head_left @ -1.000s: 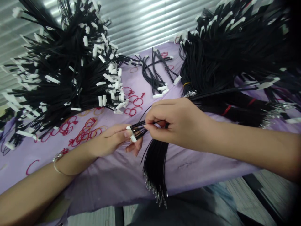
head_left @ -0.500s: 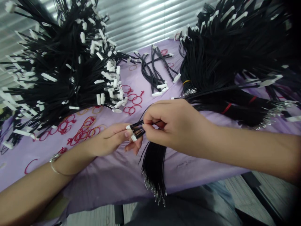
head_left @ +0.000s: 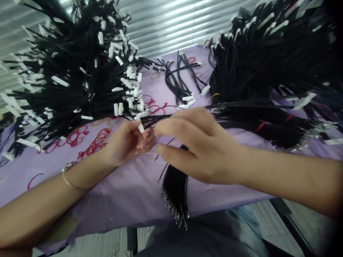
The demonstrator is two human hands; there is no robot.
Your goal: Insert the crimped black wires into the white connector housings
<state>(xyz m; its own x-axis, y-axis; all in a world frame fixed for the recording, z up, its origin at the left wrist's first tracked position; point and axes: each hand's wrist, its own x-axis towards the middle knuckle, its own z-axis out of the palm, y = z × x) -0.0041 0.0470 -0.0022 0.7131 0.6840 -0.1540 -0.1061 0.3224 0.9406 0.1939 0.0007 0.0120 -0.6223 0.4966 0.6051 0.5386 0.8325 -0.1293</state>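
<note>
1. Purple cloth [head_left: 128,196] covers the table; its near edge runs across the lower part of the view, with wood-grained floor [head_left: 107,246] visible below.
2. Black cable heap [head_left: 80,82], far left, bristling with white connectors; it reaches back to a ribbed, silvery panel [head_left: 171,26].
3. Red bands [head_left: 91,146], lying loose on the cloth just in front of this heap, some yellowish ones among them.
4. Left hand [head_left: 131,141], its wrist ringed by a bracelet [head_left: 65,175]. Thumb and fingers pinch one white connector [head_left: 140,126], tilted, directly before the heap's right edge; black wires [head_left: 154,120] lead from it rightward behind the other hand.
5. Wire bundle [head_left: 175,185], hanging toward the near edge, metal-tipped ends downward. Bare cloth lies on both sides of it.
6. Loose cables [head_left: 175,78], farther back, in the strip of cloth between the two heaps.
7. Right hand [head_left: 200,146], blurred, near the held connector but apart from it. Thumb and forefinger stand apart; whether the hidden fingers grip anything cannot be told.
8. Second cable heap [head_left: 268,64], filling the far right; in front of it, red-banded wires [head_left: 268,128] with metal tips crowd the space behind the right forearm. Markings on the connectors are too small to read.
</note>
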